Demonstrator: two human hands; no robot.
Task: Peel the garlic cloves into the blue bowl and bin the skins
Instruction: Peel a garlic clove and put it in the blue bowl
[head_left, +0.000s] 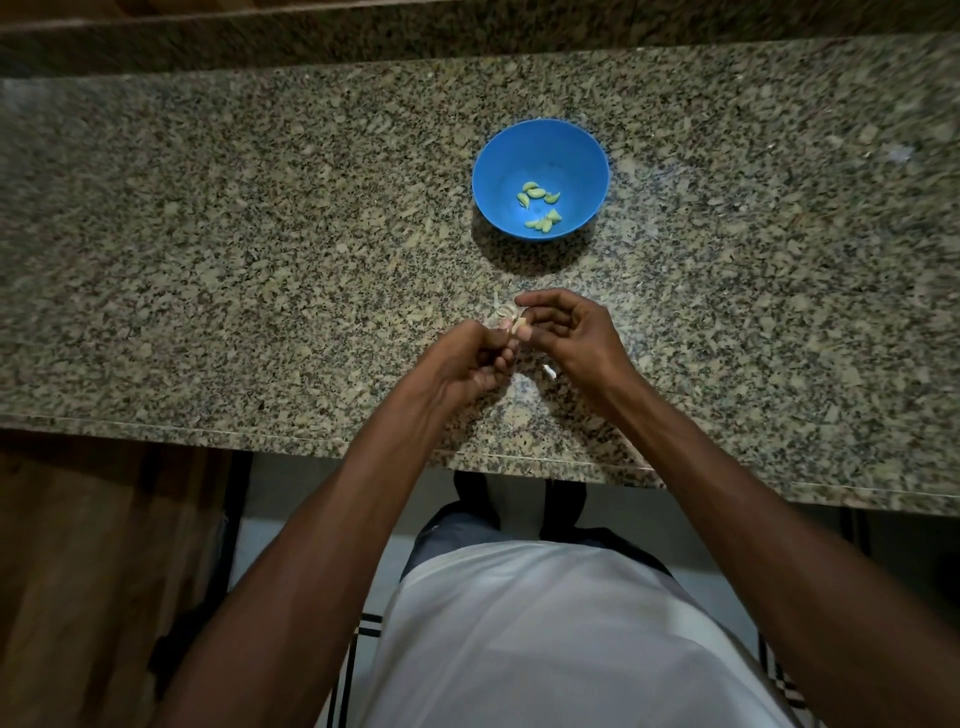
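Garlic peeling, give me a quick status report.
Left hand and right hand both pinching one garlic clove above the counter. Peeled cloves in blue bowl. Nothing in the way.

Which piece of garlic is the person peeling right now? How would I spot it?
Start at the speckled granite counter and find the blue bowl with peeled cloves inside. Come from the bowl toward the person, to where the left hand and right hand meet. The clove being peeled is pinched between their fingers, with papery skin on it, unlike the bare ones in the bowl.
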